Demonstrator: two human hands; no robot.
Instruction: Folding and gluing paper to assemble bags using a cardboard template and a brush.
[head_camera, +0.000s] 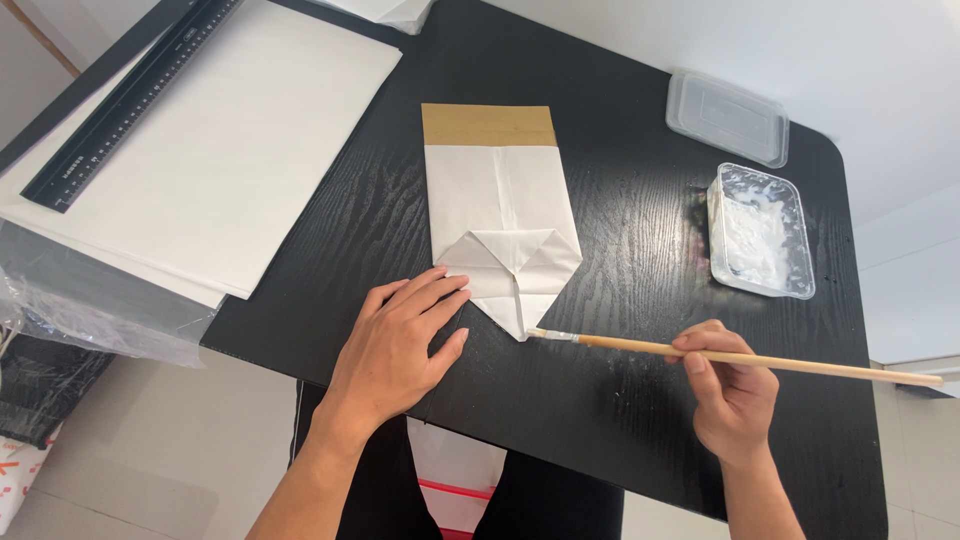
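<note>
You work at a black wood-grain table (620, 200) that fills most of the view. On its far left lies a large stack of white paper sheets (230, 140), and a long black ruler (130, 100) rests slanted across the far left edge of that stack. In the middle of the table sits a folded white paper bag with a brown band at its far end (500, 200); its near end is folded into a point that aims toward you. To the right, near the table's right edge, stands a clear rectangular plastic tub holding white paste (760, 230), and just beyond it, farther away, lies its clear plastic lid (727, 115). Your left hand (400, 345) lies flat and spread on the table, palm down, with its fingertips (455, 285) pressing on the near left corner of the bag's folded end. Your right hand (730, 385) is closed round a thin wooden-handled brush (740, 358), gripping it about mid-handle, well to the right of the bag. The brush lies nearly level, its handle running off to the right, and its pale bristle tip touches the bag's pointed near end. The two hands are well apart, one on each side of that point
</note>
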